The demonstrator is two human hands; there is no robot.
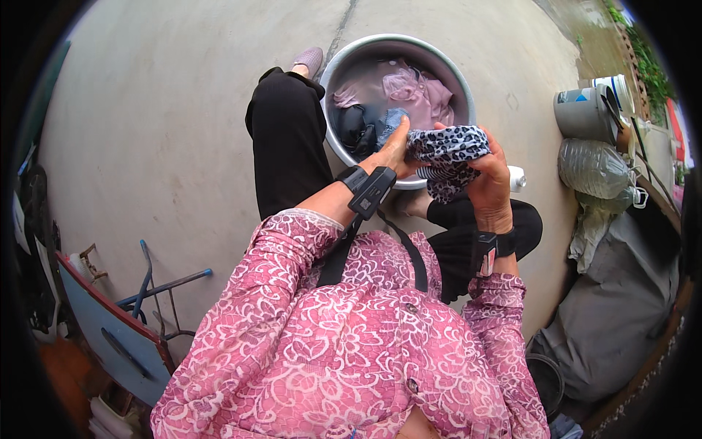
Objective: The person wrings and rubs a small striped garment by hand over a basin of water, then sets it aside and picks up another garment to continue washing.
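Note:
A leopard-print cloth [452, 146], black on white, is bunched up between my two hands over the near right rim of a round metal basin [333, 58]. My right hand [491, 175] grips its right end, the fingers wrapped round the fabric. At the cloth's left end is my left hand [395, 152], closed on it, with most of its fingers hidden. Wet laundry lies in cloudy water in the basin: a pink garment [417, 94], a dark garment [355, 126] and a blue patterned cloth [391, 123] right beside my left hand.
A white bottle [516, 179] stands right of my right hand. Along the right side are a grey bucket [581, 115], a large clear plastic jug [591, 168] and a grey tarp [614, 307]. A folding table [117, 329] with blue metal legs leans at the lower left.

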